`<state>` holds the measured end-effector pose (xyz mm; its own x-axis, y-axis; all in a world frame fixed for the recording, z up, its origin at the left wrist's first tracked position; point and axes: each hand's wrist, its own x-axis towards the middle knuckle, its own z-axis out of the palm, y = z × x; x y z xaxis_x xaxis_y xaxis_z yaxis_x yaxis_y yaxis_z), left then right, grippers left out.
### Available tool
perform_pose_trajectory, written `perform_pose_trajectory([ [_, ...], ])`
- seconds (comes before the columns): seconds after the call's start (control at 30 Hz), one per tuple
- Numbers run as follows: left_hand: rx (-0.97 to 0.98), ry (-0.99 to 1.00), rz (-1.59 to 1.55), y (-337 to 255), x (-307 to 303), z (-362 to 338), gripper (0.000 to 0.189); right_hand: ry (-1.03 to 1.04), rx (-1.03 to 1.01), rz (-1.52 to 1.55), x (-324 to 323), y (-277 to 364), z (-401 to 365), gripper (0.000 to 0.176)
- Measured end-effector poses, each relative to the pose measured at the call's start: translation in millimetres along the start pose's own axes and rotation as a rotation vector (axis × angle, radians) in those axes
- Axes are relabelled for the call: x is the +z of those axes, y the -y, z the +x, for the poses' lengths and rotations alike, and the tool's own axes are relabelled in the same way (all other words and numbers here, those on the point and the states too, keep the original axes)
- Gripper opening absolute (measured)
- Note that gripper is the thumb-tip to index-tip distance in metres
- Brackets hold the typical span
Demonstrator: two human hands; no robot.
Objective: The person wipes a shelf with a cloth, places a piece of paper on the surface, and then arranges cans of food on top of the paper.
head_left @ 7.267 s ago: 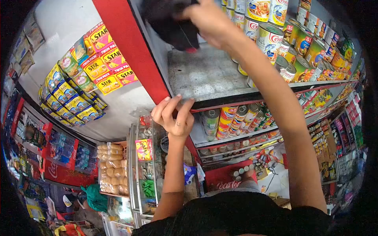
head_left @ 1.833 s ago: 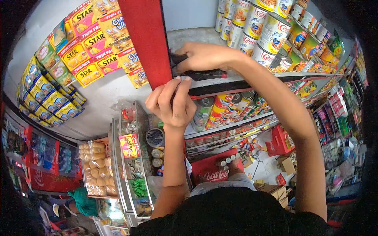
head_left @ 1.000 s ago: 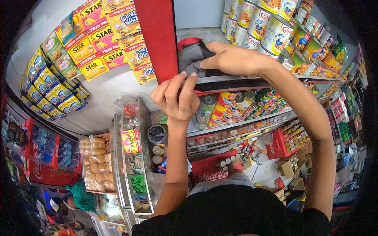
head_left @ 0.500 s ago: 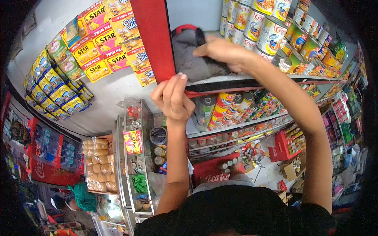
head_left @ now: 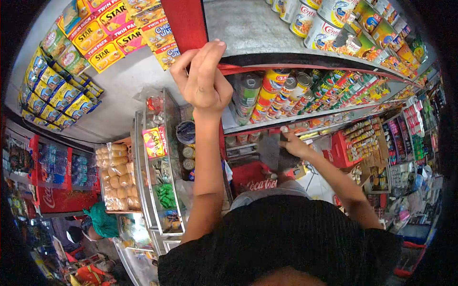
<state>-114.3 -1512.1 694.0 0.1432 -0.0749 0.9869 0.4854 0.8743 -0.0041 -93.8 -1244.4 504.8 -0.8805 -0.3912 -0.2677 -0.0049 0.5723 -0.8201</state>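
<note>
My left hand (head_left: 202, 78) is up at the corner of the shelf, its fingers curled against the red shelf post (head_left: 183, 24). Lower down, my right hand (head_left: 296, 144) grips a dark grey cloth (head_left: 270, 151), which hangs blurred in front of the lower shelves. On the grey top shelf (head_left: 248, 31), a dusty-looking bare stretch lies beside stacked white-labelled cans (head_left: 329, 24). Just below that shelf's black and red edge stand rows of red, yellow and green cans (head_left: 272, 95).
Packs of snacks and cheese spread (head_left: 114, 24) hang on the wall at left. Below them are a glass display case (head_left: 162, 186) and bagged bread rolls (head_left: 117, 178). A red Coca-Cola crate (head_left: 250, 176) sits low near my body. Several stocked shelves run along the right.
My right hand has come down off the top shelf, carrying the cloth to below the can rows. My left hand stays at the shelf corner. The view has tilted lower.
</note>
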Motion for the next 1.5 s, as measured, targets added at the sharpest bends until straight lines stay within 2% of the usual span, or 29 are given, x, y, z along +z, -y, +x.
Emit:
perform_pose_trajectory([
  [0.1, 0.008, -0.013, 0.002, -1, 2, -1, 0.026, 0.031, 0.021, -0.269, 11, -31, 15, 0.047],
  [0.17, -0.006, -0.014, -0.012, -6, 3, -2, 0.025, 0.022, 0.318, 0.117, 10, -22, 14, 0.043],
  [0.23, -0.014, -0.063, -0.026, -20, 0, -7, 0.025, -0.021, 0.39, 0.288, 2, -56, 29, 0.041],
  [0.3, -0.038, 0.159, -0.234, -51, -3, -31, 0.022, -0.146, 0.525, 0.541, -5, -73, 30, 0.04],
  [0.37, -0.064, 0.575, -0.709, -96, 11, -82, 0.023, -0.019, 0.51, 0.863, -15, -84, 27, 0.037],
  [0.4, -0.044, 0.607, -0.734, -123, 21, -114, 0.03, -0.009, -0.172, 0.267, -20, -130, 15, 0.03],
  [0.47, -0.023, 0.644, -0.745, -160, 25, -174, 0.038, -0.044, 0.033, 0.502, -21, -126, 8, 0.029],
  [0.57, -0.591, 1.28, -0.687, -180, -2, -289, 0.057, -0.13, 0.701, 1.163, -15, -113, 3, 0.027],
  [0.6, -0.72, 1.507, -0.624, -179, -14, -336, 0.061, -0.246, 0.676, 1.215, -4, -146, 7, 0.025],
  [0.67, -1.831, 1.837, -1.244, -173, -23, -430, 0.065, -0.315, 0.686, 1.232, 1, -154, -3, 0.024],
  [0.7, -1.841, 1.815, -1.243, -171, -31, -415, 0.065, -0.395, 0.696, 1.247, -1, -156, -6, 0.023],
  [0.73, -2.054, 1.684, -1.205, -162, -50, -386, 0.065, -0.382, 0.697, 1.239, 2, -143, -10, 0.023],
  [0.8, -2.254, 1.541, -1.146, -157, -52, -355, 0.066, -0.597, 0.397, 0.289, 12, -94, -21, 0.021],
  [0.9, -2.964, 0.884, -0.584, -185, -5, -347, 0.06, -0.402, -0.147, -0.023, 47, -129, -24, 0.033],
  [0.97, -3.193, 0.263, -0.688, -189, 21, -331, 0.052, -0.172, -0.122, -0.052, 49, -119, -37, 0.041],
  [1.0, -3.132, 0.7, -0.757, -183, 18, -321, 0.042, -0.119, -0.013, -0.127, 45, -132, -30, 0.037],
  [1.03, -3.119, 0.693, -0.771, -178, 18, -311, 0.042, -0.049, 0.064, -0.219, 39, -173, -16, 0.033],
  [1.1, -2.669, 0.765, -0.982, -170, 11, -295, 0.035, 0.071, 0.194, -0.239, 11, -162, -8, 0.028],
  [1.13, -2.545, 0.636, -1.06, -160, 6, -245, 0.026, 0.068, 0.309, -0.449, -5, -140, -2, 0.029],
  [1.17, -2.535, 0.63, -1.065, -150, 4, -217, 0.026, 0.136, 0.202, -0.533, -27, -106, -1, 0.029],
  [1.23, -1.702, 0.737, -1.11, -132, 0, -168, 0.022, 0.214, 0.099, -0.629, -77, 10, -16, 0.034],
  [1.27, -1.538, 0.678, -0.99, -124, -10, -130, 0.018, 0.294, -0.007, -0.554, -101, 76, -28, 0.037],
  [1.3, -1.373, 0.619, -0.869, -114, -21, -90, 0.017, 0.06, -0.014, -0.66, -114, 123, -52, 0.035],
  [1.33, -1.071, 0.477, -0.697, -103, -32, -55, 0.014, 0.11, -0.118, -0.657, -133, 171, -65, 0.043],
  [1.37, -0.667, 0.29, -0.531, -86, -36, -38, 0.012, -0.1, -0.451, -0.637, -146, 184, -80, 0.038],
  [1.4, -0.414, 0.156, -0.381, -70, -42, -12, 0.013, -0.34, -0.397, -0.343, -146, 213, -88, 0.035],
  [1.43, -0.341, -0.1, -0.415, -57, -37, -9, 0.012, -0.569, -0.333, -0.042, -138, 241, -90, 0.033],
  [1.47, -0.352, -0.32, -0.499, -50, -27, 0, 0.013, -0.604, -0.567, -0.111, -139, 259, -77, 0.034],
  [1.5, -0.355, -0.323, -0.43, -37, -22, 3, 0.014, -0.635, -0.801, -0.181, -143, 276, -54, 0.035],
])
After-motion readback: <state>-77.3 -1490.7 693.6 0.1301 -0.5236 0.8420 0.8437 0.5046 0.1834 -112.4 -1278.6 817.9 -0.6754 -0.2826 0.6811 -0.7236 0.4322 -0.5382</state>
